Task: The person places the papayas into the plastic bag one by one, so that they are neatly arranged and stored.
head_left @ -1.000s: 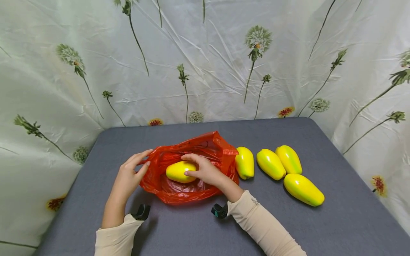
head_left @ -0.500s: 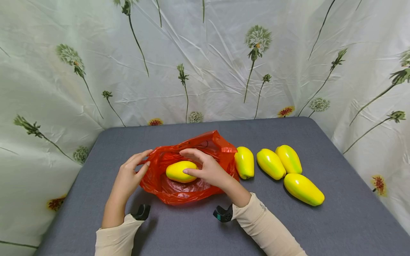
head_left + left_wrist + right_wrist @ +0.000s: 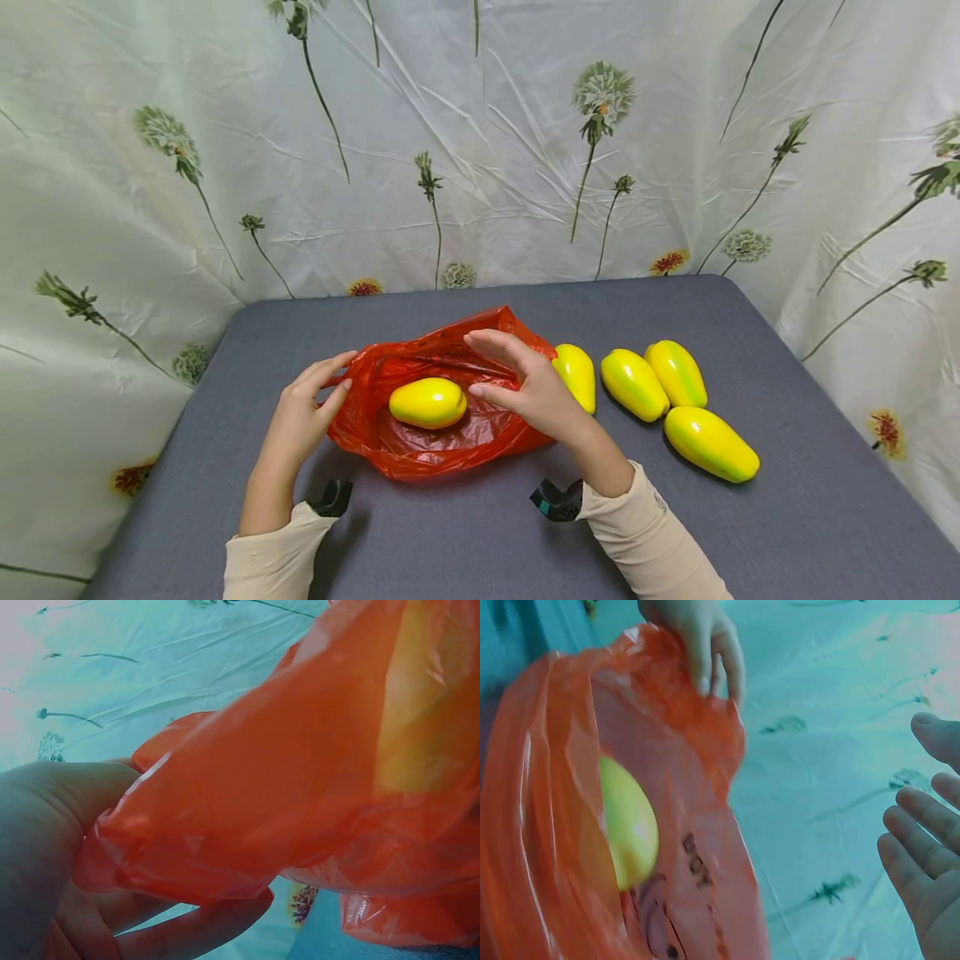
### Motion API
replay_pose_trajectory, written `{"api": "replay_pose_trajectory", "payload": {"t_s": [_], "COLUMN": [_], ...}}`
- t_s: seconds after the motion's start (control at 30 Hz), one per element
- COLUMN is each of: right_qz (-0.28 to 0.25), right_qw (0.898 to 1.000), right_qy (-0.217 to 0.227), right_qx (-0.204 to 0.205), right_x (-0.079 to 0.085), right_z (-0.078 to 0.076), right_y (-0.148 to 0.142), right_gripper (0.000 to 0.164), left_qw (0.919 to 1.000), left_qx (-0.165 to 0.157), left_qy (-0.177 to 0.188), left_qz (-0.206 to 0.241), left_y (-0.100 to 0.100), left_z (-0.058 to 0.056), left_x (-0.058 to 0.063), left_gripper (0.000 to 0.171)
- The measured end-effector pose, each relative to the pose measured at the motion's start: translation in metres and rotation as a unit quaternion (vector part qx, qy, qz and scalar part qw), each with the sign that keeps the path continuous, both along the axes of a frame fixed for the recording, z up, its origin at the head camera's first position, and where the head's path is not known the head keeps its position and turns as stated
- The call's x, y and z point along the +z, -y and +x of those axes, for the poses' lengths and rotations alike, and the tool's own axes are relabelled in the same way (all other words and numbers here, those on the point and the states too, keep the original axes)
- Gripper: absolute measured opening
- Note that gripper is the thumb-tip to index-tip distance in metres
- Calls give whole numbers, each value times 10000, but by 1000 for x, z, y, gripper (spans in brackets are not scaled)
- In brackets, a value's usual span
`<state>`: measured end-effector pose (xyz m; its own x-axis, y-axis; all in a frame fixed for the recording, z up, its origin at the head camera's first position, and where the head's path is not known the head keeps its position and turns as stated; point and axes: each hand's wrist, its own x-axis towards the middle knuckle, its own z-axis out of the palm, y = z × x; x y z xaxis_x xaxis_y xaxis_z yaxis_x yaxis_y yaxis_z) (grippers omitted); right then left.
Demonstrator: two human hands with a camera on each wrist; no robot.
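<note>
A red plastic bag (image 3: pixel 450 462) lies on the grey table with its mouth spread wide. Inside it rests one yellow papaya (image 3: pixel 427 403), which also shows past the bag's edge in the right wrist view as a papaya (image 3: pixel 630 832). My left hand (image 3: pixel 300 408) holds the bag's left rim; in the left wrist view the bag's film (image 3: pixel 225 802) passes between thumb and fingers. Over the right part of the bag hovers my right hand (image 3: pixel 536 387), fingers spread and nothing in them. Just beyond that hand is another papaya (image 3: pixel 576 373), partly covered by it.
To the right, three more papayas lie close together: one papaya (image 3: pixel 635 385), a farther papaya (image 3: pixel 677 373) and a nearer papaya (image 3: pixel 712 444). A white curtain (image 3: pixel 495 167) with a dandelion print hangs behind and beside the grey table (image 3: pixel 450 542).
My right hand has let go of the papaya inside the bag and drawn back up and to the right. The left hand keeps its place on the bag's rim.
</note>
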<state>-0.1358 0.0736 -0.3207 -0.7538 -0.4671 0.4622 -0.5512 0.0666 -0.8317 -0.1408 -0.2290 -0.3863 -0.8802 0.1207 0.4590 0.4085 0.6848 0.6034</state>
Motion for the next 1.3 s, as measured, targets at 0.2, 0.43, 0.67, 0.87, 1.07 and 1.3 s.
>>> {"api": "replay_pose_trajectory", "payload": {"t_s": [0.2,0.43,0.67,0.87,1.07,1.3], "right_qz": [-31,130,141,201,322,568], "right_qw": [9974,9930,9868,9791,9680,9538], "right_qy": [-532,-467,-572,-661,-567,-740], "right_qx": [-477,-1076,-1507,-1915,-2424,-2855], "right_x": [-2,-9,-23,-35,-46,-72], "right_z": [1,3,5,9,13,11], "right_y": [-23,-49,-73,-96,-117,-150], "right_gripper": [56,56,55,57,58,62], "left_qw": [10000,10000,10000,10000,10000,10000], "left_qx": [23,3,23,24,44,78], "left_qy": [-25,-38,9,16,-41,21], "left_qz": [-16,24,46,24,11,-9], "left_y": [-1,0,1,1,2,2], "left_z": [-1,-1,-1,-1,-1,0], "left_x": [0,0,0,0,-1,-1], "left_gripper": [39,38,39,38,38,38]}}
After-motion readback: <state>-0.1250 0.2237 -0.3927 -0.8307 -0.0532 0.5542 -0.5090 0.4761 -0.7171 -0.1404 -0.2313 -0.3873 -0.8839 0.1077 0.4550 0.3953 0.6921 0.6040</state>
